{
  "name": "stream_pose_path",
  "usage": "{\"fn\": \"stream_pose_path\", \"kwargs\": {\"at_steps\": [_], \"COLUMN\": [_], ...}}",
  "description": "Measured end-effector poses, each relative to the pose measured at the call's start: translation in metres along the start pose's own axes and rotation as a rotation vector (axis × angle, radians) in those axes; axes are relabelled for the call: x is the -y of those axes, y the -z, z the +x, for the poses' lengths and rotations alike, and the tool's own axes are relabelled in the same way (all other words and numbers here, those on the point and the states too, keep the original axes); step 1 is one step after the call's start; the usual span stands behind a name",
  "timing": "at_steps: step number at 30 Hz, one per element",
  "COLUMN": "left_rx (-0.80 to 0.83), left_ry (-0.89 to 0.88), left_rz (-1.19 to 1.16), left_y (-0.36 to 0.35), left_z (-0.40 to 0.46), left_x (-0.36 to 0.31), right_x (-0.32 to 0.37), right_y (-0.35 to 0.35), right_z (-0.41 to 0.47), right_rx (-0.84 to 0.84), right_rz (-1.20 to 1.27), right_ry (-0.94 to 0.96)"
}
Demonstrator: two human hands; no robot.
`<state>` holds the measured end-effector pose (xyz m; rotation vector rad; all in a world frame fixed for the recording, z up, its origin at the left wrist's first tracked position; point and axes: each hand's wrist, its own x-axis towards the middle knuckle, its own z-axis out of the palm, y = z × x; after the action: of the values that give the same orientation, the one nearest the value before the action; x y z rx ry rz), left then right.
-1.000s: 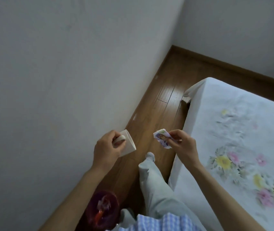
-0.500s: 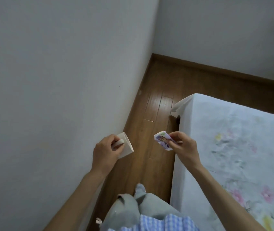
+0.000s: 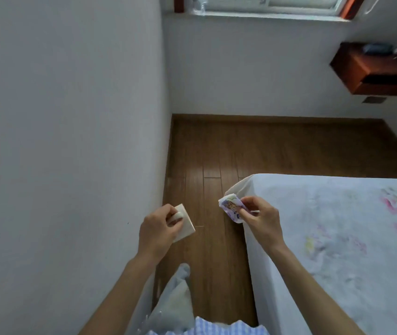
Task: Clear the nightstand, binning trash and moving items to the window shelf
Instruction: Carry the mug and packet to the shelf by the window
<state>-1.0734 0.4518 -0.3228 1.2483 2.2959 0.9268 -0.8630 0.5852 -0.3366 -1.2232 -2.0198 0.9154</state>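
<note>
My left hand point(image 3: 160, 227) grips a small cream-white flat box point(image 3: 185, 224), thumb across its top face, close to the left wall. My right hand point(image 3: 260, 217) pinches a small purple-and-white printed packet point(image 3: 230, 209) over the near corner of the bed. Both hands are held out in front of me above the wooden floor, roughly a hand's width apart. The window ledge point(image 3: 265, 16) shows at the top of the view, and a dark red wooden shelf point(image 3: 371, 68) hangs on the far wall at upper right with a few small items on it.
A bed with a floral sheet point(image 3: 337, 238) fills the right side. A white wall point(image 3: 71, 141) runs along the left. A narrow strip of wooden floor point(image 3: 216, 160) leads between them to the far wall. My trouser leg point(image 3: 175, 301) shows at the bottom.
The view has tilted up and moved forward: the window and the red shelf have come into sight, and the red bin has left the bottom. Both hands keep their holds.
</note>
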Motion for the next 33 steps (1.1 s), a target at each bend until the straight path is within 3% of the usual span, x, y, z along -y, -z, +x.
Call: {"fn": "stream_pose_path", "kwargs": {"at_steps": [11, 24, 33], "left_rx": [0.067, 0.121, 0.155], "left_ry": [-0.213, -0.375, -0.374], "left_rz": [-0.026, -0.065, -0.125], "left_y": [-0.038, -0.13, -0.191], "left_z": [0.214, 0.436, 0.557], "left_x": [-0.075, -0.201, -0.299], "right_x": [-0.003, -0.114, -0.172], "right_y": [0.029, 0.109, 0.192], "right_z": [0.155, 0.356, 0.459], "right_rx": [-0.236, -0.322, -0.389], "right_rz": [-0.001, -0.052, -0.083], "right_ry": [-0.147, -0.3, -0.346]}}
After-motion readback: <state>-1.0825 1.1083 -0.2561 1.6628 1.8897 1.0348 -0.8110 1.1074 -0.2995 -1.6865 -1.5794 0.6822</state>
